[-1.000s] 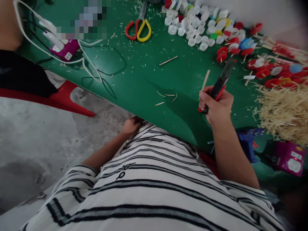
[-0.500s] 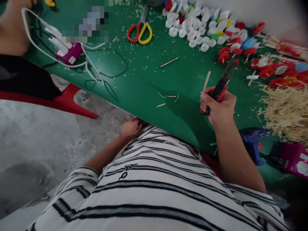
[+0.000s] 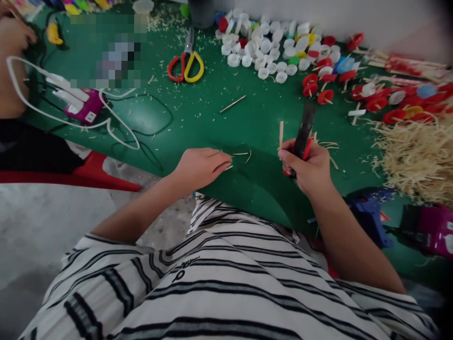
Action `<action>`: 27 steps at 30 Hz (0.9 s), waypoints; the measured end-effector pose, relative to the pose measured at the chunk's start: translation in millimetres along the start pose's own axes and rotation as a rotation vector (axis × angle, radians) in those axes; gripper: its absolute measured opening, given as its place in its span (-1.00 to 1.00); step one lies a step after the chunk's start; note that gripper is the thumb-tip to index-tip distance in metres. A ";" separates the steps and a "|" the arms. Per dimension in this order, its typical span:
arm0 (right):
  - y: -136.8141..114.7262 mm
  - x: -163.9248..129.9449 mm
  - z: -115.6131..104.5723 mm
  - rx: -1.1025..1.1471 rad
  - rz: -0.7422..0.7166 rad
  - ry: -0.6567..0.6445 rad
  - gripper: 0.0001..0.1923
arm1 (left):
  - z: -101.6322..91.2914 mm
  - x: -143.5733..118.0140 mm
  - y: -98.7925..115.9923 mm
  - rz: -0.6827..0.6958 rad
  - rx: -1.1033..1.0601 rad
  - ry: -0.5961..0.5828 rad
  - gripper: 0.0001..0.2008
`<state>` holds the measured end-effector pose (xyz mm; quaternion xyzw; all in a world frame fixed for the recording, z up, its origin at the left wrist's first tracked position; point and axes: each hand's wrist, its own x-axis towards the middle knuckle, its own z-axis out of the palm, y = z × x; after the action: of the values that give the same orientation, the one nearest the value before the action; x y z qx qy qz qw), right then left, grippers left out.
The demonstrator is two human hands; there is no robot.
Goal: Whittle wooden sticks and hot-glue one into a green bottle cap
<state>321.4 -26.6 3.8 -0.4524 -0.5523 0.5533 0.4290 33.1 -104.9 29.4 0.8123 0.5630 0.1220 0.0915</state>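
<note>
My right hand point(image 3: 311, 167) is closed round a black-and-red utility knife point(image 3: 303, 137), its dark upper end pointing away from me. A thin flat wooden stick point(image 3: 281, 134) stands up between the thumb and fingers of the same hand. Over the near edge of the green table point(image 3: 198, 123), my left hand point(image 3: 203, 166) reaches palm down, fingers stretched out close together. Its fingertips are beside a few thin wood slivers point(image 3: 240, 154), and one short sliver shows at their lower side. Whether they touch it, I cannot tell.
Beyond my hands lie a metal rod point(image 3: 232, 104), red-and-yellow scissors point(image 3: 186, 66) and many bottle caps point(image 3: 265, 47). Wood shavings point(image 3: 410, 156) and a blue tool point(image 3: 370, 219) are at right. A purple power block point(image 3: 87, 106) with cables and another person's arm point(image 3: 12, 80) are at left.
My left hand has come up from my lap onto the table, reaching the slivers. My right hand still holds the knife and stick, now more upright. The view has shifted slightly.
</note>
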 end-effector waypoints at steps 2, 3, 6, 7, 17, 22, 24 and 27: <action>-0.7 0.4 -1.3 0.007 -0.002 0.022 -0.77 | 2.5 20.2 -1.2 0.025 0.022 -0.046 -0.66; -1.3 0.4 -1.8 0.013 -0.002 0.030 -0.77 | 2.0 27.3 -0.9 0.038 0.008 -0.051 -0.65; -3.6 -0.6 -1.8 0.022 0.006 0.031 -0.78 | -6.6 43.7 2.4 0.047 -0.151 -0.009 -0.63; -4.6 -1.3 -1.3 0.016 0.013 0.024 -0.79 | -11.0 49.7 4.3 0.037 -0.240 0.004 -0.63; -8.7 -4.8 0.9 -0.064 0.066 0.027 -0.78 | -18.8 136.0 39.2 0.163 -0.842 -0.053 -0.80; -12.9 -1.5 -3.4 -0.015 0.065 0.123 -0.78 | -13.2 164.6 35.5 0.172 -0.810 -0.073 -0.75; -16.1 -0.7 -4.5 0.031 0.064 0.109 -0.75 | -12.8 175.3 28.3 0.173 -0.755 -0.059 -0.74; -19.3 0.6 -6.9 0.086 0.082 0.073 -0.63 | -12.4 188.8 17.4 0.170 -0.607 -0.049 -0.76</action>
<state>327.5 -24.1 23.2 -0.4757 -0.4932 0.5767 0.4448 108.4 66.1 64.1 0.7946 0.4287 0.2721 0.3329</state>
